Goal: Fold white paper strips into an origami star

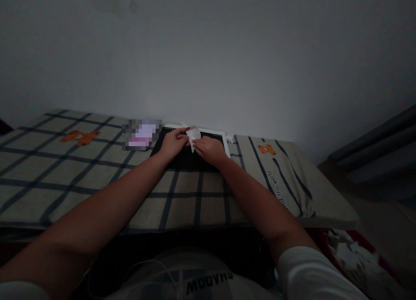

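Between my two hands is a small piece of folded white paper, raised over a dark board with a white edge. My left hand pinches the paper at its left side. On its lower right, the fingers of my right hand are closed on the same paper. The exact folds are too dim and small to make out. The board lies on a checked cloth, near the wall.
A checked cloth with orange bear prints covers the table. Left of the board lies a blurred-out phone-like item. A pale wall rises behind. On the floor at lower right stands a red bin with crumpled white paper.
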Motion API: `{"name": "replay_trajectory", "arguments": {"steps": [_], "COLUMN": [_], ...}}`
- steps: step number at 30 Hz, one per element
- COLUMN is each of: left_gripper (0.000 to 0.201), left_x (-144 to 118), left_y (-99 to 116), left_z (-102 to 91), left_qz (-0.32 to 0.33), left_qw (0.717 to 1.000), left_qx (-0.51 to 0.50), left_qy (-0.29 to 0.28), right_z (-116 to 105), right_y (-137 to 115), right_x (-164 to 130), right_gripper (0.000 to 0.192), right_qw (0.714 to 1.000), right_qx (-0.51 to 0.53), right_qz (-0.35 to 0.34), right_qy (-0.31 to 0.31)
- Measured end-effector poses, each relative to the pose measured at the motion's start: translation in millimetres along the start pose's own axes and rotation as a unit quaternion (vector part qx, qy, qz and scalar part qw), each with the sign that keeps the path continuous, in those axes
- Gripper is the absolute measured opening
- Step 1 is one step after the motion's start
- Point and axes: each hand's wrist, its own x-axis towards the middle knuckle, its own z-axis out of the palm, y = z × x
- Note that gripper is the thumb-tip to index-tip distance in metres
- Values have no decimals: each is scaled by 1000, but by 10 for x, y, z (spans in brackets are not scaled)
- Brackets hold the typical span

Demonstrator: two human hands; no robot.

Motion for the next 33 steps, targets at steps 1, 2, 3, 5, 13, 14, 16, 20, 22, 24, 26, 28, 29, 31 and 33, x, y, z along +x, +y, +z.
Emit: {"name": "replay_trajectory", "arguments": {"steps": [1,2,3,5,13,14,16,20,22,24,26,28,29,31,33], "left_gripper": [47,46,46,45,46,48,51,52,52,52,52,53,54,56,57], "left_x": [-2,-2,-2,2,-16,-20,-24,-14,-10,-10,-13,-15,-14,-8,4], "left_y": [5,9,13,18,71,73,68,38,28,27,34,43,47,50,45], "left_z": [1,1,0,-1,25,23,14,-4,-8,-11,-15,-20,-23,-28,-35], "left_qz": [-4,-6,-7,-6,-21,-21,-21,-16,-16,-15,-10,0,7,17,21], "left_qw": [1000,1000,1000,1000,999,999,999,1000,1000,1000,1000,1000,999,999,998], "left_qx": [3,7,11,17,-30,-32,-27,-16,-16,-13,1,22,32,42,46], "left_qy": [3,6,6,5,18,12,5,-6,-9,-6,0,-2,-6,-17,-24], "right_z": [-1,-2,-5,-15,-35,-23,1,8,-4,-12,-6,9,17,29,33], "right_y": [1,1,1,-2,13,24,44,56,48,41,45,58,65,74,74], "right_x": [3,5,7,8,-15,-17,-20,-18,-13,-8,-6,-10,-14,-24,-35], "right_gripper": [32,31,31,29,28,28,28,28,29,29,30,30,31,31,31], "right_qw": [1000,1000,1000,1000,996,997,997,997,998,998,998,998,998,999,998], "right_qx": [-1,-2,-2,6,61,64,67,62,55,50,47,45,44,47,58], "right_qz": [0,0,1,8,53,48,36,31,25,15,8,5,6,6,5], "right_qy": [-3,-6,-10,-18,-25,-18,-7,-24,-34,-39,-42,-38,-34,-24,-14]}}
